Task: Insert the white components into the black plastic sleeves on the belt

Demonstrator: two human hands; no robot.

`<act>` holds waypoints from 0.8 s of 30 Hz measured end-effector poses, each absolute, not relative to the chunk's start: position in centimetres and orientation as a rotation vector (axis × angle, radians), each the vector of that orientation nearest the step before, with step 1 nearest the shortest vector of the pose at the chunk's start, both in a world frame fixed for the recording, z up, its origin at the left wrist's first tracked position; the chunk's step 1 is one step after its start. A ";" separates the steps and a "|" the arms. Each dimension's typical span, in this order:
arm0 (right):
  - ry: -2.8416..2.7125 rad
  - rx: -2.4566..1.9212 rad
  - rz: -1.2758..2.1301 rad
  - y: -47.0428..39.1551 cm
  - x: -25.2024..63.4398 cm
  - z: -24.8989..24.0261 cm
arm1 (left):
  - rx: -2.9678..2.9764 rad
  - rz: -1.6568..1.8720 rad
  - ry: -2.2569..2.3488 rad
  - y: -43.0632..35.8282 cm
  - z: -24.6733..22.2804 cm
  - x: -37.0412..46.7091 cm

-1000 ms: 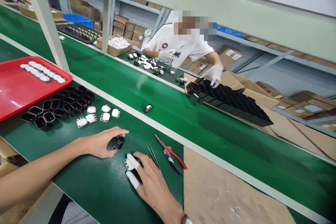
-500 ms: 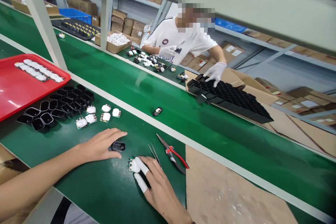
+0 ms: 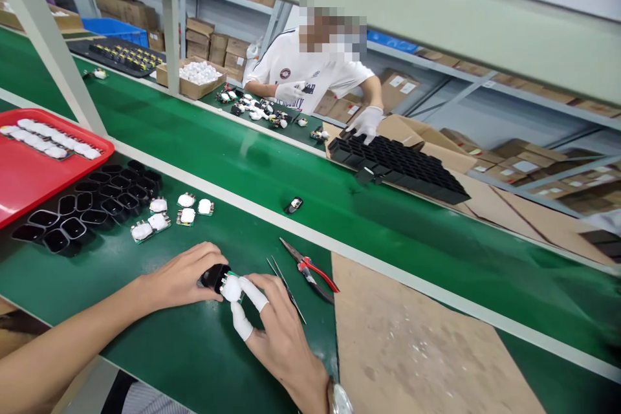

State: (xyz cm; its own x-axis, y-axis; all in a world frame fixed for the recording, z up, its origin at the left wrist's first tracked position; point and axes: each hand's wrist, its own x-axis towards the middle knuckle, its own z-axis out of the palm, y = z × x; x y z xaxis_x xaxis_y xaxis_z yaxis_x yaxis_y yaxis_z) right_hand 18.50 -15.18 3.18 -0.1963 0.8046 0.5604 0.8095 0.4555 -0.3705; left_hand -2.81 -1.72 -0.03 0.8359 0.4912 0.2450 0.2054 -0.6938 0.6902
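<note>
My left hand [image 3: 187, 275] is closed around a small black plastic case [image 3: 213, 277], its mouth turned to the right. Between thumb and forefinger, both in white finger cots, my right hand [image 3: 276, 317] pinches a circuit board [image 3: 231, 287] with a white blob on it. The board's far edge meets the mouth of the case; how deep it sits inside I cannot tell. Several similar boards [image 3: 158, 221] lie on the green bench left of my hands. Behind them stand rows of open black cases [image 3: 92, 204].
Tweezers [image 3: 286, 290] and red-handled pliers [image 3: 309, 268] lie right of my hands, beside a cardboard sheet [image 3: 412, 330]. A red tray [image 3: 48, 174] holds more boards. One filled case [image 3: 294, 205] rests on the green belt [image 3: 233, 162]. Across it, a gloved co-worker [image 3: 310, 74] touches black cases [image 3: 398, 165].
My left hand has closed on the black case and tilted it up off the bench. My right hand has lifted the board and brought it leftward to the case's mouth.
</note>
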 end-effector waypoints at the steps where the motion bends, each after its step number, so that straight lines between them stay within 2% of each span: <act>1: -2.015 -1.349 -0.032 -15.1 18.4 3.3 | 2.344 0.567 0.495 -1.8 -0.1 -2.8; 14: -2.244 -1.402 -0.158 -14.3 18.0 4.5 | 2.415 0.611 0.438 -1.8 0.3 -2.8; 24: -2.245 -1.435 0.057 -14.0 18.3 4.9 | 2.299 0.492 0.385 -1.7 0.4 -2.6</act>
State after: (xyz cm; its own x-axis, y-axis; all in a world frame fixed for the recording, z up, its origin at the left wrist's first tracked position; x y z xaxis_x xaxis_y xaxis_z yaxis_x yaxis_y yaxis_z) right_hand 18.29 -14.02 4.92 -0.3412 0.8664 0.3646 0.8467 0.4517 -0.2812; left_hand -2.61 -1.66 0.37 0.8814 0.4111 0.2326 0.1270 -0.6806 0.7216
